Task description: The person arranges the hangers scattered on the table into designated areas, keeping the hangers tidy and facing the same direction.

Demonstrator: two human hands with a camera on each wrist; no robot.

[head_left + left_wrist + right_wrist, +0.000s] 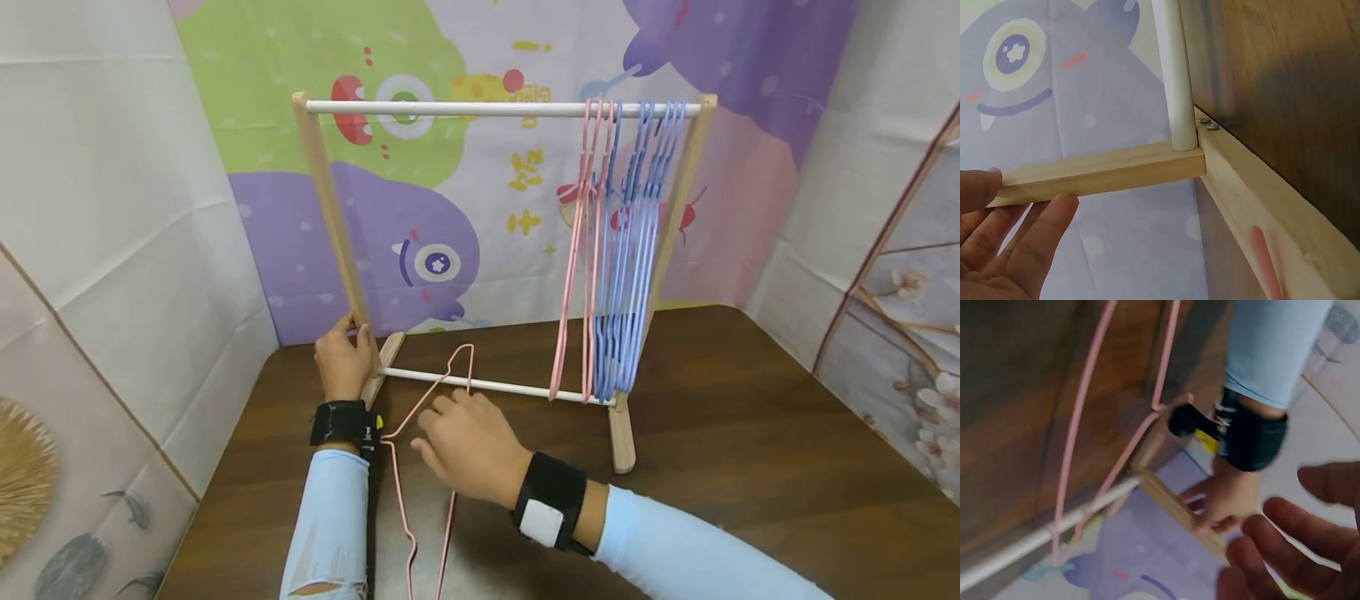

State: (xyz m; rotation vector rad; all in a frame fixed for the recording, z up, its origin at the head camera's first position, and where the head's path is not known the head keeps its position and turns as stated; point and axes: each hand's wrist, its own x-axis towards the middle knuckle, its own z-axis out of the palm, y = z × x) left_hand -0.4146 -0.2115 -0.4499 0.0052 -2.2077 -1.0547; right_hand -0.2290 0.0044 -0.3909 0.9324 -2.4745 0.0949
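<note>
My left hand [343, 362] grips the left wooden post [330, 208] of a small clothes rack low down. In the left wrist view, its thumb and fingers [1054, 228] lie on opposite sides of that post. My right hand [472, 446] hovers over a loose pink hanger [401, 492], fingers relaxed and holding nothing. One end of this hanger crosses the rack's lower white rod [495, 384]; its near end runs out of the head view. In the right wrist view, the right fingers [1285, 550] appear spread, apart from the hanger [1079, 419].
Several blue hangers [630, 275] and a few pink hangers [573, 283] hang at the right end of the upper white rod [450, 109]. Wooden feet [622, 437] support the rack on the brown table [712, 433]. Behind it hangs a cartoon-printed cloth [315, 225].
</note>
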